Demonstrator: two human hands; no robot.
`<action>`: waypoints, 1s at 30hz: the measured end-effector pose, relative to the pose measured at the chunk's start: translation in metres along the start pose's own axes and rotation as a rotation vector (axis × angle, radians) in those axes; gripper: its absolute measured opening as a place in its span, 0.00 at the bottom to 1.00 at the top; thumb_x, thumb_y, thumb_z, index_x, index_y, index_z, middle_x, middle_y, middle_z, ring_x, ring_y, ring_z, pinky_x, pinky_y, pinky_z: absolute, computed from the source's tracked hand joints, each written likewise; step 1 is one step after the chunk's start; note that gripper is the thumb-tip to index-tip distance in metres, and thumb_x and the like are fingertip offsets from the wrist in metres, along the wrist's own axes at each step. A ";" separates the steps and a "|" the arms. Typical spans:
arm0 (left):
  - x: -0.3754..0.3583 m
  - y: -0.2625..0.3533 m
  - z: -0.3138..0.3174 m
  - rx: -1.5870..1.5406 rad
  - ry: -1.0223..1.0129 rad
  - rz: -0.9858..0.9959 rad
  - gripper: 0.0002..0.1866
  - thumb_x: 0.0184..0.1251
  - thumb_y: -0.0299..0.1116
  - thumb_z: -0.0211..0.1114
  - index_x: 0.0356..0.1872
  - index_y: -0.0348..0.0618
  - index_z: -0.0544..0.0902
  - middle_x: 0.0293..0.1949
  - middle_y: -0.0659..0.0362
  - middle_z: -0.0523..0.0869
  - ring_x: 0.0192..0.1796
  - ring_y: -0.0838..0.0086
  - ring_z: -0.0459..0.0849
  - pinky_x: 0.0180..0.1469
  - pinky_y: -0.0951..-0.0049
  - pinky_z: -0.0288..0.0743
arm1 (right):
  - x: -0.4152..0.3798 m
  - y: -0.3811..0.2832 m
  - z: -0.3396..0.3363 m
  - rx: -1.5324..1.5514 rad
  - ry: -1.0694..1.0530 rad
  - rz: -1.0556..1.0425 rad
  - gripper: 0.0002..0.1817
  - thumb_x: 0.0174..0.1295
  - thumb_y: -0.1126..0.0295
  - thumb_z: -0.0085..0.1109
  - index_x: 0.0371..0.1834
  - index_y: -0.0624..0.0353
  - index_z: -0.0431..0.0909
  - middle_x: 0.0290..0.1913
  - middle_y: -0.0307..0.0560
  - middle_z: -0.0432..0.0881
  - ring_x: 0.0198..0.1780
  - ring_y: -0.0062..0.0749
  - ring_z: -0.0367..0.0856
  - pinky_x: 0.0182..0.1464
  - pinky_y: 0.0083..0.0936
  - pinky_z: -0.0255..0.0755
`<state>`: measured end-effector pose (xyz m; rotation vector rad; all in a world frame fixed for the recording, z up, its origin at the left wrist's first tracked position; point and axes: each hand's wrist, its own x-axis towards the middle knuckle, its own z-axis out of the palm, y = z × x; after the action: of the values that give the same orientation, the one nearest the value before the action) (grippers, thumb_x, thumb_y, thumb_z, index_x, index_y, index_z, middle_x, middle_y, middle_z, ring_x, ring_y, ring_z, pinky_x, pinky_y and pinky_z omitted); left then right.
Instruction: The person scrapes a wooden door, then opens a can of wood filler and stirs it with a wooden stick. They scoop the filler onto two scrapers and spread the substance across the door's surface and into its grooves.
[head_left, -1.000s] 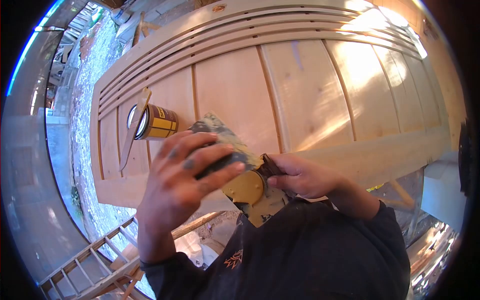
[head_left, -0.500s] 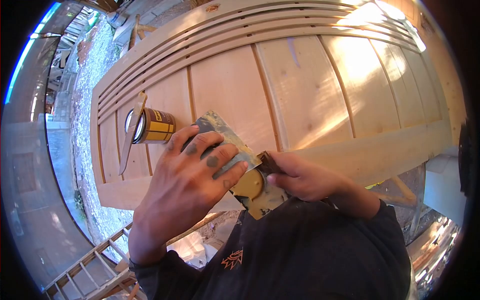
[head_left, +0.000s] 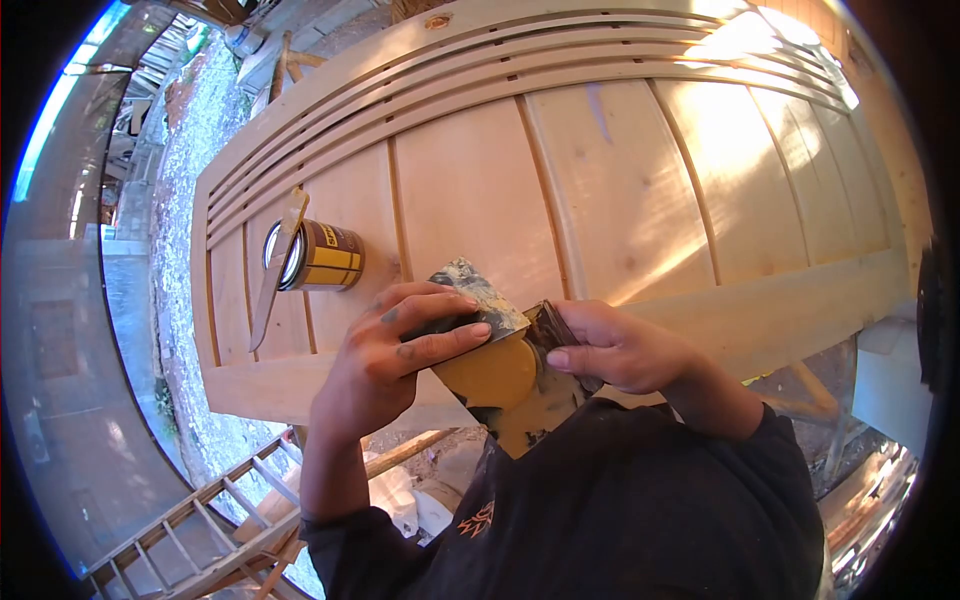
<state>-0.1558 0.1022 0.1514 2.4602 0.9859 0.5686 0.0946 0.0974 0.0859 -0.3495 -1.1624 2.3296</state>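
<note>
My left hand [head_left: 385, 350] grips a flat, putty-smeared scraper [head_left: 478, 284], fingers lying across its face. The scraper's lower edge meets a mound of tan putty [head_left: 500, 372] on a flat putty board [head_left: 522, 436]. My right hand [head_left: 625, 345] is closed on the board's dark right end, with the thumb on top. Both tools are in front of my chest, over the near edge of a pale wooden door panel [head_left: 460, 180]. How the fingers wrap underneath is hidden.
On the panel's left part, a brown and yellow can [head_left: 335, 257] lies open, with a flat wooden stick [head_left: 280, 270] across its mouth. A wooden ladder [head_left: 190, 530] stands at the lower left. Slatted grooves run along the panel's far side.
My left hand has moved down and turned, drawing the scraper along the putty. More of the putty and board now shows. The view has shifted slightly; the can stays on the panel.
</note>
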 end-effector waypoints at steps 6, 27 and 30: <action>-0.022 -0.031 0.012 0.087 0.041 -0.121 0.26 0.45 0.10 0.58 0.46 0.47 0.85 0.47 0.54 0.83 0.52 0.56 0.80 0.53 0.60 0.76 | -0.004 -0.008 0.004 -0.054 0.061 -0.035 0.18 0.70 0.74 0.44 0.61 0.70 0.63 0.54 0.46 0.75 0.56 0.24 0.70 0.60 0.26 0.64; -0.003 -0.043 0.012 0.480 0.051 -0.407 0.28 0.48 0.10 0.54 0.52 0.42 0.81 0.50 0.49 0.81 0.55 0.55 0.79 0.54 0.61 0.74 | -0.016 0.018 -0.050 0.028 0.349 -0.025 0.20 0.69 0.73 0.46 0.62 0.70 0.63 0.54 0.44 0.75 0.56 0.23 0.70 0.61 0.26 0.64; -0.002 -0.059 0.033 0.528 -0.090 -0.470 0.28 0.47 0.11 0.55 0.54 0.41 0.80 0.52 0.49 0.80 0.55 0.55 0.78 0.55 0.61 0.74 | -0.031 0.023 -0.067 0.126 0.515 -0.128 0.23 0.67 0.73 0.50 0.63 0.70 0.63 0.56 0.46 0.75 0.58 0.26 0.72 0.62 0.26 0.65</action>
<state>-0.1726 0.1314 0.0931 2.5021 1.7847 0.0367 0.1421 0.1134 0.0274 -0.7517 -0.7587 2.0180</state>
